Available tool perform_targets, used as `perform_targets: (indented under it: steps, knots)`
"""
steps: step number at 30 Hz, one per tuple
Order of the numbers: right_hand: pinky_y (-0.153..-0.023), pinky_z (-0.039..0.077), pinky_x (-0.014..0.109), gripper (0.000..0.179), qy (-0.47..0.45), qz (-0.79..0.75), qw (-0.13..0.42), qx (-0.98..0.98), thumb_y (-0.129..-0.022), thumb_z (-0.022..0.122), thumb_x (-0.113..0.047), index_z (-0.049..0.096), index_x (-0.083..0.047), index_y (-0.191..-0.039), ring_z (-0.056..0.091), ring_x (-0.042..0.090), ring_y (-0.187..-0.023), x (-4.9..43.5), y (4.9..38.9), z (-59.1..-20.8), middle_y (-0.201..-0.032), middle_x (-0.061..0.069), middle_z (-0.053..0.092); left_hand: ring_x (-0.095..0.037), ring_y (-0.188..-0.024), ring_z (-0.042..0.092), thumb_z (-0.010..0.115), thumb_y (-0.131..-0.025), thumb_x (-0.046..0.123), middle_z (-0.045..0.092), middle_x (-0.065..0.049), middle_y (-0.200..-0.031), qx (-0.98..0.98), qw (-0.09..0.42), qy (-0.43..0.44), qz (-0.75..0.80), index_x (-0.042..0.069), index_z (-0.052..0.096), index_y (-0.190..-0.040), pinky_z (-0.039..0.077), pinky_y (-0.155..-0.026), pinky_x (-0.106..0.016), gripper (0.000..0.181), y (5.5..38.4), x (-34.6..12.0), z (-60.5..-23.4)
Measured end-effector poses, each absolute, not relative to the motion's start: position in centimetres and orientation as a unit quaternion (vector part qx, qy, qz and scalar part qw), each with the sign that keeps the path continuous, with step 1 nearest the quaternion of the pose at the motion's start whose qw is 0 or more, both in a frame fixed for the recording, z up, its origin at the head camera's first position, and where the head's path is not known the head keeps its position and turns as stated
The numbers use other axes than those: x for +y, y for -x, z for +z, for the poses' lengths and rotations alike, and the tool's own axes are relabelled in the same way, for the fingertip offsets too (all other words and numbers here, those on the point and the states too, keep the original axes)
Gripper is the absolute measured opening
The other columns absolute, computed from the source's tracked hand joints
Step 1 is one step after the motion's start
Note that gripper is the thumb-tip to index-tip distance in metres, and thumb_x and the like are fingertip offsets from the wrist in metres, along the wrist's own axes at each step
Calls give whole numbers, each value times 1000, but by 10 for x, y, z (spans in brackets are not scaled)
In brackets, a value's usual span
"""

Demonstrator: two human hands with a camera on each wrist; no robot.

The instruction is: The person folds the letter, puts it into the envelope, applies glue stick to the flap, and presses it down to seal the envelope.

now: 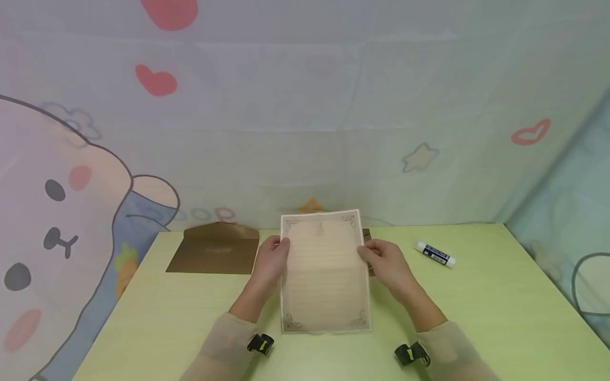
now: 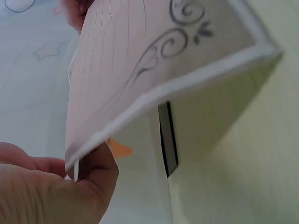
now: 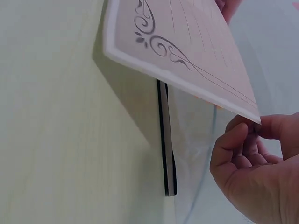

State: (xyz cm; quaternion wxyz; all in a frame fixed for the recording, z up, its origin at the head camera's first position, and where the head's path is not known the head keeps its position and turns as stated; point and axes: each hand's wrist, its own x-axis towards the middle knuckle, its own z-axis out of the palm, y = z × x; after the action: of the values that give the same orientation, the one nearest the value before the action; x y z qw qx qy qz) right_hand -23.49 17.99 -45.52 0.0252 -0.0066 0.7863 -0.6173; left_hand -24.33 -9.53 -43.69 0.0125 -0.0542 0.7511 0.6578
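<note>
A sheet of lined letter paper point(image 1: 326, 275) with a pale border and scroll ornaments in its corners is held up above the table. My left hand point(image 1: 272, 262) pinches its left edge, thumb in front. My right hand point(image 1: 388, 264) pinches the opposite edge between thumb and fingers. In the right wrist view, the fingers of the right hand point(image 3: 254, 168) curl behind the paper point(image 3: 187, 42). The left wrist view has the left hand point(image 2: 60, 186) gripping the paper's edge point(image 2: 140, 100). Behind the sheet lies a flat, dark-edged object point(image 3: 167, 140), mostly hidden in the head view.
A brown envelope point(image 1: 214, 256) with its flap raised lies at the back left of the pale yellow-green table point(image 1: 476, 317). To the right of my right hand lies a glue stick point(image 1: 435, 254). A printed cloth point(image 1: 295, 106) hangs behind the table's back edge.
</note>
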Motion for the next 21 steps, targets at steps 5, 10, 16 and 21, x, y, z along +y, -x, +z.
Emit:
perform_targets:
  steps: [5,10,16,21]
  knots:
    - [-73,62,33,31,-10,-635,15,772,-110,60,-23,66,6,-121,69,20,-83,185,234,-449,-97,12,74,-25,-89,71,64,-106,24,71,-21,-114,751,48,-16,658,9,33,-162,58,-79,-41,66,241,-107,-433]
    - [-76,62,34,32,-16,-648,10,761,-110,60,-23,64,7,-122,70,18,-84,190,234,-443,-98,12,75,-19,-78,65,81,-93,8,70,-13,-107,802,43,-133,581,12,54,-154,52,-67,-32,66,239,-116,-426]
    - [-77,62,33,37,-19,-667,17,744,-109,63,-21,59,6,-133,72,17,-84,191,234,-439,-101,12,75,-18,-80,61,83,-90,3,71,-4,-103,845,20,-180,502,8,72,-134,48,-65,-28,46,234,-119,-416]
    - [-82,61,33,54,23,-665,21,746,-107,66,-23,47,-11,-156,72,22,-93,193,233,-437,-113,15,73,-16,-79,59,82,-93,7,71,0,-104,859,8,-178,480,7,74,-131,48,-67,-29,38,232,-122,-412]
